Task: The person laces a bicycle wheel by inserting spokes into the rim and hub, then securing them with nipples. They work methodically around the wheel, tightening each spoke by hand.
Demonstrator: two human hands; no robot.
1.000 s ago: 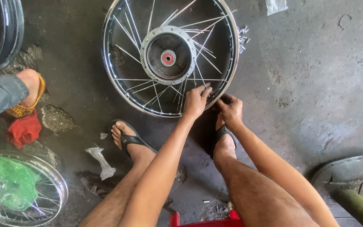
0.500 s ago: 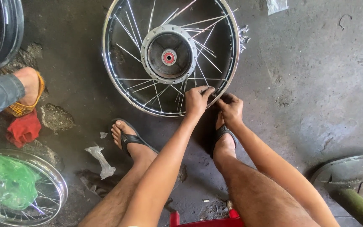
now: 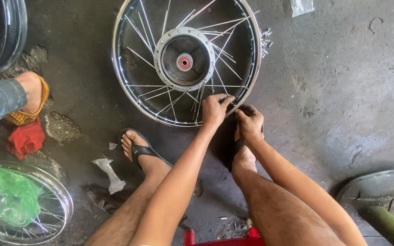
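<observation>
Wheel (image 3: pixel 185 61) flat on concrete floor (image 3: pixel 334 105), hub (image 3: pixel 184 59) centred. Left hand (image 3: pixel 214 110) and right hand (image 3: pixel 249 122) at the near rim, fingers (image 3: pixel 226 99) pinching a spoke (image 3: pixel 222 82). Loose nipples (image 3: pixel 266 40) beside the rim.

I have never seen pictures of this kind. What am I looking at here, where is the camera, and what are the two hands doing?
The camera sits on a person's head and looks down, so you see that person's own arms, legs and feet in black sandals. The person sits low over a concrete floor.

In front lies a spoked wheel flat on the floor, with a metal hub in its middle. Both hands meet at its near edge: the left hand rests on the spokes there, and the right hand is beside it at the rim. What the fingers pinch is too small to tell.

Around it: a small pile of metal parts by the rim, a red cloth, another wheel with green plastic, and another person's foot at left.
</observation>
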